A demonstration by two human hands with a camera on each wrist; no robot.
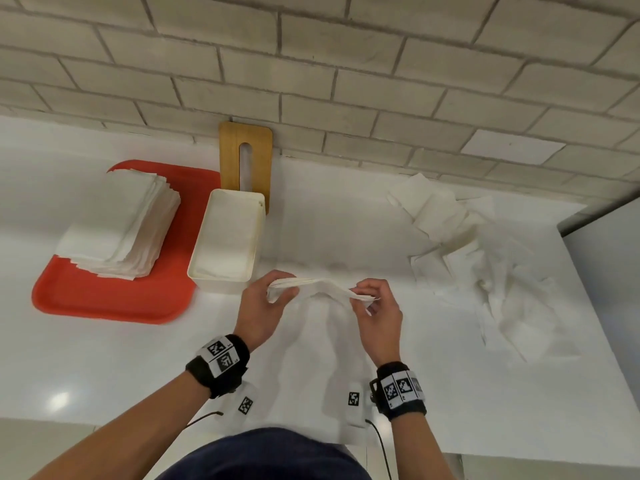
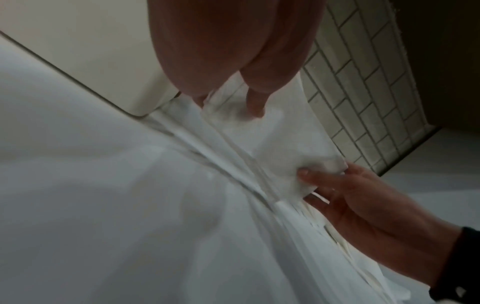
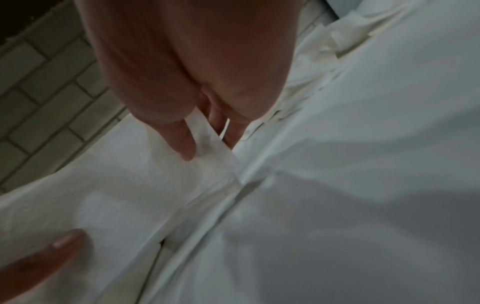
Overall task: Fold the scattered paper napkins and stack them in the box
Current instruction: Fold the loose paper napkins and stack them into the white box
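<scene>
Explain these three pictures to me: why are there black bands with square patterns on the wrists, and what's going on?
No robot here: a person wears cameras. The big picture comes from a head camera looking down; the two dim ones come from cameras on the wrist bands. The left hand and right hand each pinch one end of a small bundle of folded napkins above the white counter. Left of them stands an open white box, its wooden slotted lid leaning on the brick wall. A red tray carries a stack of folded napkins. Loose unfolded napkins lie to the right.

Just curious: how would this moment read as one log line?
left hand: pinches napkin | right hand: pinches napkin | box: open
</scene>
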